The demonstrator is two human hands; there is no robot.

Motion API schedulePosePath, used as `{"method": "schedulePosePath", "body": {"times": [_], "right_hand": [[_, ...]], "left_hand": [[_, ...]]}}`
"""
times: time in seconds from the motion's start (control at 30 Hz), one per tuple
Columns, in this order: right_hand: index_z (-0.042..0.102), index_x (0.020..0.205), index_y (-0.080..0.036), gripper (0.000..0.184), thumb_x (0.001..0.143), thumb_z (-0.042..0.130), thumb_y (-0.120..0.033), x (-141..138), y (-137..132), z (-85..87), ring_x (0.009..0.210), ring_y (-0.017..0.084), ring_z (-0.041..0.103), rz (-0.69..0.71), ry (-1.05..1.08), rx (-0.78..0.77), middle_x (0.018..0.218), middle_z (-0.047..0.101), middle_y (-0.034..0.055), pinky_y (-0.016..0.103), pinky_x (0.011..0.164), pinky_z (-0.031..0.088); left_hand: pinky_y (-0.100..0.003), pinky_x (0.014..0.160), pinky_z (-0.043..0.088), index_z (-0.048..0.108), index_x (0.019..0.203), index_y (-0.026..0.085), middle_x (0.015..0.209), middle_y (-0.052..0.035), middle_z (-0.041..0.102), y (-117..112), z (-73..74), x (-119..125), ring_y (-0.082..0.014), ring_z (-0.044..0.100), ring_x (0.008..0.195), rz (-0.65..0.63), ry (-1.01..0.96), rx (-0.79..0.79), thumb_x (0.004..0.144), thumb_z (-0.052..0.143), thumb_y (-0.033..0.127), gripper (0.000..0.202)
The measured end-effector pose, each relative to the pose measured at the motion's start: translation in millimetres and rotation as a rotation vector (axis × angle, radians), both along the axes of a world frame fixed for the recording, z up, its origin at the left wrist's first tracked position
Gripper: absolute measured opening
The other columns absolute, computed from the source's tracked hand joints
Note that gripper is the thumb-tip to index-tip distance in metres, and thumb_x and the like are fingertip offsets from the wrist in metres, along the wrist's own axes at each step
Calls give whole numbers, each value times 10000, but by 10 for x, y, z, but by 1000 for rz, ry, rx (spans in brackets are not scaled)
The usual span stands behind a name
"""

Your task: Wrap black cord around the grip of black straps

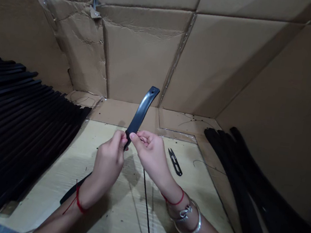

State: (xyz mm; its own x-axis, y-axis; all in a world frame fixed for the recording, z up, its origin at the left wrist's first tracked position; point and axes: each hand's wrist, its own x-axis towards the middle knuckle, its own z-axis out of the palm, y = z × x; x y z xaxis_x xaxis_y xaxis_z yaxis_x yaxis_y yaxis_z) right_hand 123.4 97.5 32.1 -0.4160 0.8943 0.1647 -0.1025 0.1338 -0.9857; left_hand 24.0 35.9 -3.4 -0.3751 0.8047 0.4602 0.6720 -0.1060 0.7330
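Black strap, leather-like, tilted slightly upward between both hands, punched end uppermost, its lower length running down behind the left hand. Fingers of that hand and the right hand closed narrowly on it, pinching from either side, above a pale board. Thread snips on the board, near the right hand; stacked black straps at left, further black straps at right, cardboard walls behind.
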Motion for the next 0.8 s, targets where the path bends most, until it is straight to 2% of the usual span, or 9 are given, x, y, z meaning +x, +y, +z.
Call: {"method": "schedulePosePath", "body": {"times": [0.23,0.43,0.53,0.6,0.67,0.73,0.8], "right_hand": [[541,618,-185,173,761,623,-234,15,-23,49,496,100,492,-41,-1,13,537,549,-23,234,490,399],[543,621,-175,178,756,638,-240,19,20,20,490,90,448,-44,-7,12,536,515,-35,227,481,356],[551,629,-168,193,760,646,-273,12,70,-23,490,89,425,-40,4,-9,545,505,-35,231,478,328],[564,649,-164,202,758,660,-303,19,98,-38,503,91,423,-40,18,-29,565,509,-31,234,482,320],[572,673,-166,218,756,677,-338,39,110,-35,501,92,406,-14,39,-64,560,491,-37,235,474,305],[580,691,-171,235,755,692,-368,69,103,-16,473,87,349,30,49,-105,518,422,-62,237,449,269],[590,701,-176,245,749,711,-384,96,84,8,455,85,289,65,48,-129,485,334,-85,239,430,234]], "left_hand": [[-220,552,286,460,825,199,660,11,511,-2,24,-64,-123,424,540,-88,-2,30,935,403,155,131],[-216,551,307,461,847,197,650,16,509,11,-31,-83,-121,439,529,-133,-48,19,972,386,217,147],[-224,603,374,442,984,199,785,-17,590,28,-43,-75,-144,548,637,-148,-82,-10,981,426,307,109],[-253,676,427,393,1125,197,932,-63,628,43,-44,-57,-182,612,778,-154,-76,-20,947,515,350,264],[-275,709,452,370,1185,191,1000,-94,634,57,-41,-32,-204,631,841,-135,18,-8,943,527,338,324],[-271,682,450,431,1118,185,957,-90,634,67,-38,-8,-198,626,796,-99,159,14,973,454,289,180],[-269,650,435,489,1031,180,896,-83,618,71,-41,7,-195,599,743,-66,263,26,981,405,249,119]]}}
